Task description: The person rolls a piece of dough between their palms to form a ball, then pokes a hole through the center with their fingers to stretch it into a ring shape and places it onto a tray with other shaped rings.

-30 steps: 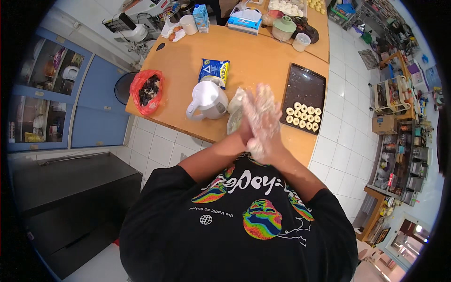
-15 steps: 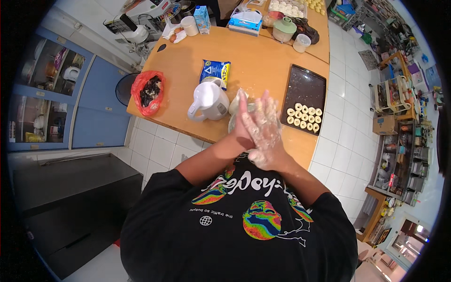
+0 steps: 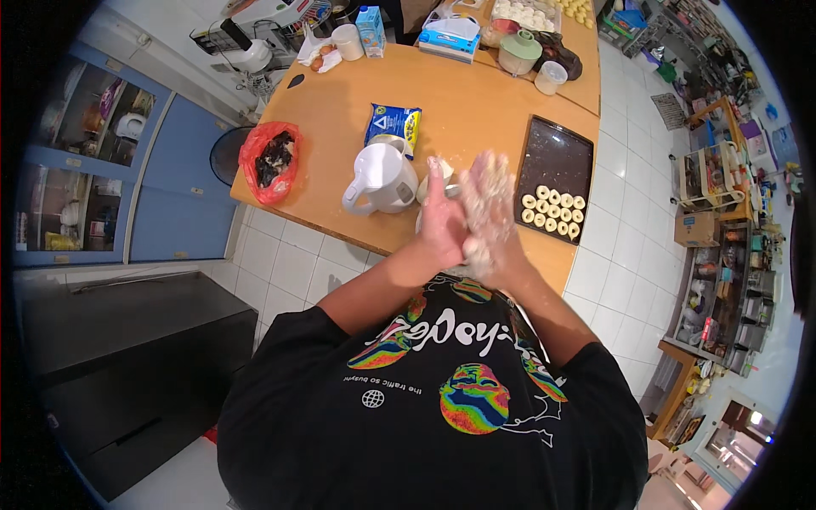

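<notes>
My left hand [image 3: 443, 224] and my right hand [image 3: 491, 214] are held palm to palm above the near edge of the table, heels close and fingers stretched out. Whitish, sticky dough coats the right hand, which is somewhat blurred. Whether anything lies between the palms is hidden. Below and behind them shows part of a bowl [image 3: 451, 190], mostly covered by the hands. A white plastic jug [image 3: 387, 177] stands just left of my hands, in front of a blue and yellow packet [image 3: 396, 126]. To the right lies a dark baking tray [image 3: 557, 157] with several small pale dough rings [image 3: 553, 209].
A red plastic bag [image 3: 270, 163] with dark contents sits at the table's left edge. Along the back stand a blue carton [image 3: 371, 32], a tissue box [image 3: 448, 40], a green-lidded container [image 3: 519, 53] and a clear tub [image 3: 551, 77]. Blue cabinets [image 3: 180, 183] line the left wall.
My palms, pressed and crossed over each other before, have come apart at the fingers. The right hand has shifted slightly right and upright; the left thumb side now shows.
</notes>
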Demonstrator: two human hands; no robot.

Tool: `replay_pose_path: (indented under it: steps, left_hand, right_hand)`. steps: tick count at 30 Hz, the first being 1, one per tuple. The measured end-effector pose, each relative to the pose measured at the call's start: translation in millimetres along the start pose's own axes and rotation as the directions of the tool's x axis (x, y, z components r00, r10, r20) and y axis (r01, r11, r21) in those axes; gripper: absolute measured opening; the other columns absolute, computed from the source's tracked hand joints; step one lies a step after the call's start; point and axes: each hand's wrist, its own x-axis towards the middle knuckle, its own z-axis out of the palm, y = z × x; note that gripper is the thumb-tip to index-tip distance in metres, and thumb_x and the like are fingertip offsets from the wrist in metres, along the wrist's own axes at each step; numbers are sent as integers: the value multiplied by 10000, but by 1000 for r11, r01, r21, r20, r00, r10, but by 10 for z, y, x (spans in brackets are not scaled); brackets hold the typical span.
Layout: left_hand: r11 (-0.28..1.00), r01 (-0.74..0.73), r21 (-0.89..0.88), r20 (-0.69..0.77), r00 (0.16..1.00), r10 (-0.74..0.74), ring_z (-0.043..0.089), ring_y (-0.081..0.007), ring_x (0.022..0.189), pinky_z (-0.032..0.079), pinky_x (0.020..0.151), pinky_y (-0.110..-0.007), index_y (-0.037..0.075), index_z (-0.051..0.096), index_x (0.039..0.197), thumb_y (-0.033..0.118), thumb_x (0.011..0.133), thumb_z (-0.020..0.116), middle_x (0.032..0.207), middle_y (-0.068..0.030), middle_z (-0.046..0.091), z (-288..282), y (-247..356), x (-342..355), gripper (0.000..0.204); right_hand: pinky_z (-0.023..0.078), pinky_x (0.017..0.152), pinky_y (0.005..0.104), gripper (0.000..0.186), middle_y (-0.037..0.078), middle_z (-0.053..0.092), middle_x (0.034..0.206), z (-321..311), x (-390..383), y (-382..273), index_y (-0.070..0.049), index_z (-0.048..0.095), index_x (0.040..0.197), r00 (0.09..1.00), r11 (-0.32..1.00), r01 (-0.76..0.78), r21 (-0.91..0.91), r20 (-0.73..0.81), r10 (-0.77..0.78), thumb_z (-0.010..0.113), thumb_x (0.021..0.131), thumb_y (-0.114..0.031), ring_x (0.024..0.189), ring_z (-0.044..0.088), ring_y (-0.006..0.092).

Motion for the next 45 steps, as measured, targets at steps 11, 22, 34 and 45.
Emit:
replay_pose_path:
  steps: [11,22,34,45]
  left_hand:
    - [1000,26,8,-144,989,-25,382,-280,1401,281,1160,-497,291,357,1524,837,863,348,1528,-26,416,-39,143,67,857]
    - [999,-44,20,-244,969,48,393,-252,1382,278,1155,-501,328,323,1543,765,922,355,1567,35,363,-303,-49,93,760]
    - [998,23,61,-357,934,0,373,-317,1405,301,1141,-549,241,313,1545,806,896,317,1570,-16,356,-75,87,122,861]
    - [998,-19,-59,36,999,21,418,-296,1359,336,1111,-511,280,391,1492,859,813,436,1477,-79,465,-226,129,95,894]
  right_hand:
    - [58,1197,558,755,292,91,1618,131,-26,-117,-68,214,1579,993,989,-102,110,-43,107,313,998,-539,1495,60,488]
    - [-20,1174,610,723,278,88,1625,43,-84,-186,-97,248,1577,999,998,20,58,33,-22,282,1009,-544,1503,19,482]
    - [-11,1178,597,814,264,77,1631,135,-133,18,-104,214,1587,996,993,42,111,74,-51,234,987,-654,1510,8,453]
    - [49,1204,540,800,262,32,1635,48,-40,-56,-63,229,1572,978,972,205,112,18,-208,234,1007,-630,1510,57,446]
